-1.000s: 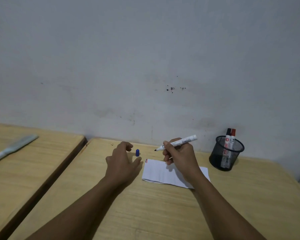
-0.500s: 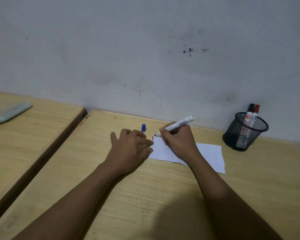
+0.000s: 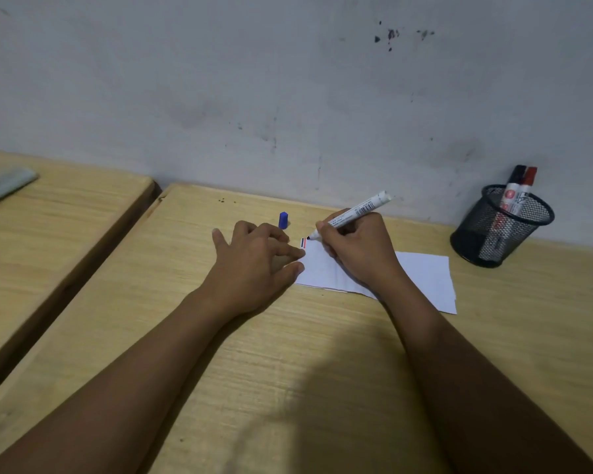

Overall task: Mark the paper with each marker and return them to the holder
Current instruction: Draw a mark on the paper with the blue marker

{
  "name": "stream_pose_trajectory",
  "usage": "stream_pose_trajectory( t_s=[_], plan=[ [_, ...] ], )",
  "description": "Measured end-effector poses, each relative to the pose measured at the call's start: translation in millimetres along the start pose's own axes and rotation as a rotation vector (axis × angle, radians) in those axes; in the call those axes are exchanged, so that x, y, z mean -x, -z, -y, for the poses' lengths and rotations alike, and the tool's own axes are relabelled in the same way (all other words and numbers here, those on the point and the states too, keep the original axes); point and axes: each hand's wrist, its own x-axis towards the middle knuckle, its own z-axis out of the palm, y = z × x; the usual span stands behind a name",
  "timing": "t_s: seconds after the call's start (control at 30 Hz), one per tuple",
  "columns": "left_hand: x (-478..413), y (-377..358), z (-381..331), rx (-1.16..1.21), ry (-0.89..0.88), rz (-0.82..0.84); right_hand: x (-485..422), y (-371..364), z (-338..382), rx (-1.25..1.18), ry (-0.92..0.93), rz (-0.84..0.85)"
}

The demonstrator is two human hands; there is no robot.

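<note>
Paper [image 3: 421,275] could have skidded: left hand [image 3: 254,265] pinned only its left corner flat, right hand [image 3: 356,251] gripping the marker [image 3: 356,212]; blue cap [image 3: 282,219] might roll.

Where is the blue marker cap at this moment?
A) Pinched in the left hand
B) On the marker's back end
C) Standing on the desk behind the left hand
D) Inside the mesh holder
C: the blue cap stands alone on the desk, just beyond the left hand, which presses on the paper while the right hand writes with the marker.
</note>
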Motion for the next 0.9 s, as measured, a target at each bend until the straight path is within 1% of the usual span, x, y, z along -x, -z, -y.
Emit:
stream_pose_trajectory(
  t_s=[0.23,0.6,0.9],
  plan=[
    [0.3,1.1,-1.8,0.002,0.010,0.011,-1.1,-1.4,-1.6,0.059,0.012,-0.004],
    [1.7,0.9,-1.2,0.000,-0.003,-0.001,0.5,-1.3,0.2,0.079,0.014,0.014],
    [1.4,-0.3,-0.3,0.012,0.000,-0.009,0.8,-1.1,2.9,0.062,-0.025,0.023]
  ],
)
